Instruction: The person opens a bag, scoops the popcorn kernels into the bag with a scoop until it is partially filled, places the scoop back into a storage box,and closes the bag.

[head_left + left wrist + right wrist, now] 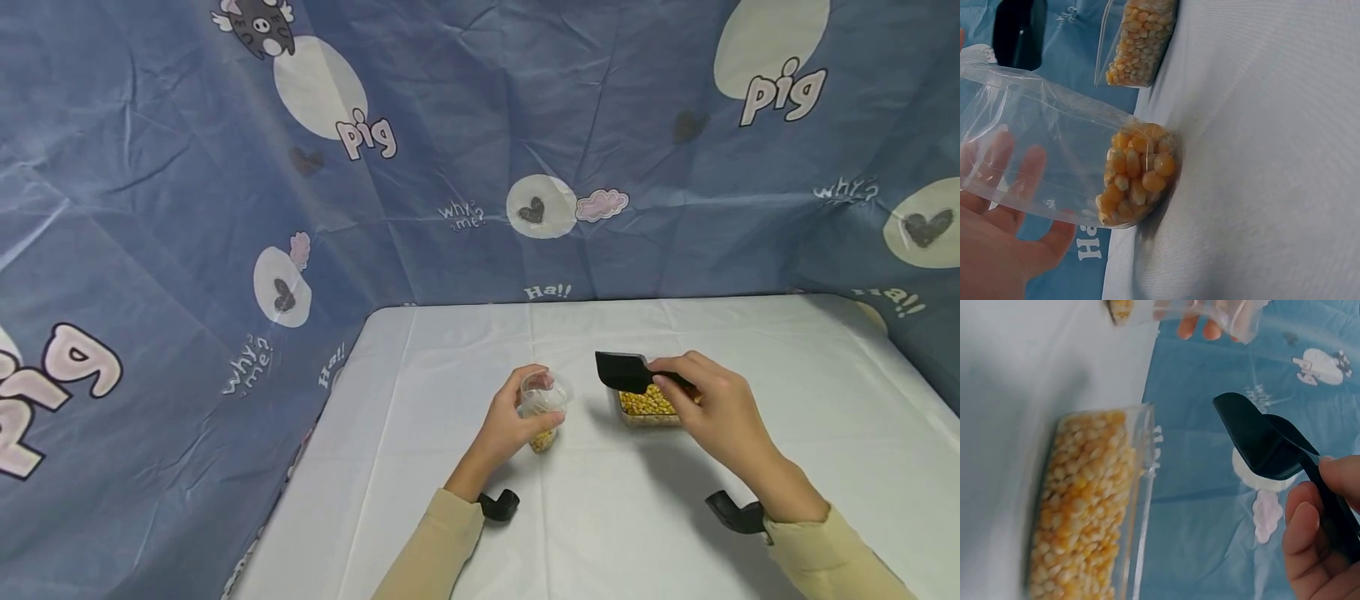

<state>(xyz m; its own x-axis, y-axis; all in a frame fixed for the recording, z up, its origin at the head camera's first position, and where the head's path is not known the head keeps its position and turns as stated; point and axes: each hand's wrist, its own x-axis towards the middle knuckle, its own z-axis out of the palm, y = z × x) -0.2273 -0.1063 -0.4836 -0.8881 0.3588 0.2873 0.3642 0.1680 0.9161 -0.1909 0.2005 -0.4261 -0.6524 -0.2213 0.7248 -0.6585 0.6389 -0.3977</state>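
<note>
My left hand [508, 425] grips a clear plastic bag [542, 402] around its upper part, fingers and thumb on either side of the open mouth. Yellow corn kernels [1138, 175] fill the bottom of the bag, close over the white cloth in the left wrist view. My right hand [722, 408] pinches the handle of a black scoop [622, 372] between thumb and fingers. The scoop is raised above a clear rectangular container [1141, 531] of corn kernels [1082, 500], its blade pointing left toward the bag. Only bare black surface shows on the scoop.
A white cloth [420, 400] covers the table. Behind and to the left hangs a blue printed curtain [450, 125]. Black curved pieces [501, 505] stick out at both wrists, beside the beige sleeves [435, 542].
</note>
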